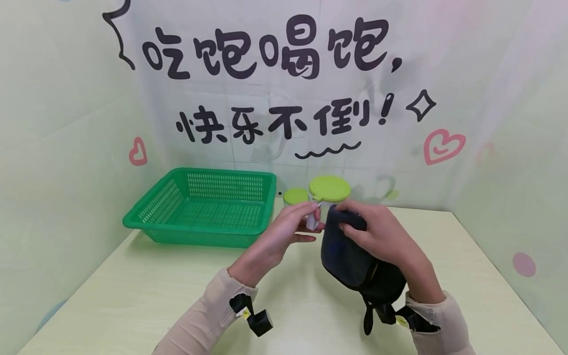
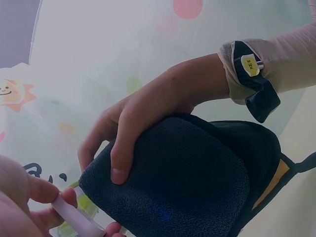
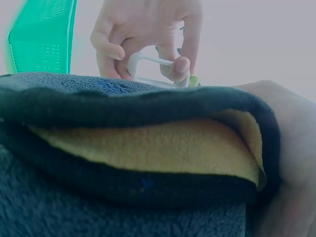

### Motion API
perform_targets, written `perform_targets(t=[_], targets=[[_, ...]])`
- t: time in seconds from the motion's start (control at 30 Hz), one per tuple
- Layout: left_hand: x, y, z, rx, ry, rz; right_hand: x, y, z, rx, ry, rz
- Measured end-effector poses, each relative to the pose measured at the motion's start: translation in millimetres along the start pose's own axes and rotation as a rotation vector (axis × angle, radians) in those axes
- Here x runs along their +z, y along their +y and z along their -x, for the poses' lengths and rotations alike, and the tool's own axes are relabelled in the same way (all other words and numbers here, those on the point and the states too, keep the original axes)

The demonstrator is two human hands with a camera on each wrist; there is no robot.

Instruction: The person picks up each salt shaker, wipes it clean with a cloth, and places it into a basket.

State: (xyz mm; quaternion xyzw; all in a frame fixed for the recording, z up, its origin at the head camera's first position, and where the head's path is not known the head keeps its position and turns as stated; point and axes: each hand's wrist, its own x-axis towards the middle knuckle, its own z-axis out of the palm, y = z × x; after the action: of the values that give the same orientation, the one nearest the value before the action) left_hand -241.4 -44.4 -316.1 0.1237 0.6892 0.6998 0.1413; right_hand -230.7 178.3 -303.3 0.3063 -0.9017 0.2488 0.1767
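Observation:
My right hand (image 1: pixel 377 231) grips a folded dark blue fleece cloth (image 1: pixel 343 256) near its upper edge. The cloth has black edging and a hanging loop; between its layers a yellow-orange side (image 3: pixel 148 148) shows in the right wrist view. Just left of the cloth, my left hand (image 1: pixel 284 227) pinches a small white handle-like piece (image 1: pixel 312 221) between thumb and fingers. In the left wrist view this white piece (image 2: pixel 79 218) lies close to the cloth's corner. I cannot tell whether it is joined to the green-lidded container (image 1: pixel 330 189) behind it.
A green perforated plastic basket (image 1: pixel 199 237) stands at the back left of the pale table (image 1: pixel 443 266). Beside the larger container, a smaller one with a green lid (image 1: pixel 295 196) stands against the back wall sheet (image 1: pixel 248 170), which carries printed characters.

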Motion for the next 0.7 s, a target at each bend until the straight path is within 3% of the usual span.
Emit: perform_targets(t=[0.7], targets=[[-2.2,1.9,-0.4,-0.019,0.044,0.035,11.6,9.9,-4.9,0.097,-0.236,0.002]])
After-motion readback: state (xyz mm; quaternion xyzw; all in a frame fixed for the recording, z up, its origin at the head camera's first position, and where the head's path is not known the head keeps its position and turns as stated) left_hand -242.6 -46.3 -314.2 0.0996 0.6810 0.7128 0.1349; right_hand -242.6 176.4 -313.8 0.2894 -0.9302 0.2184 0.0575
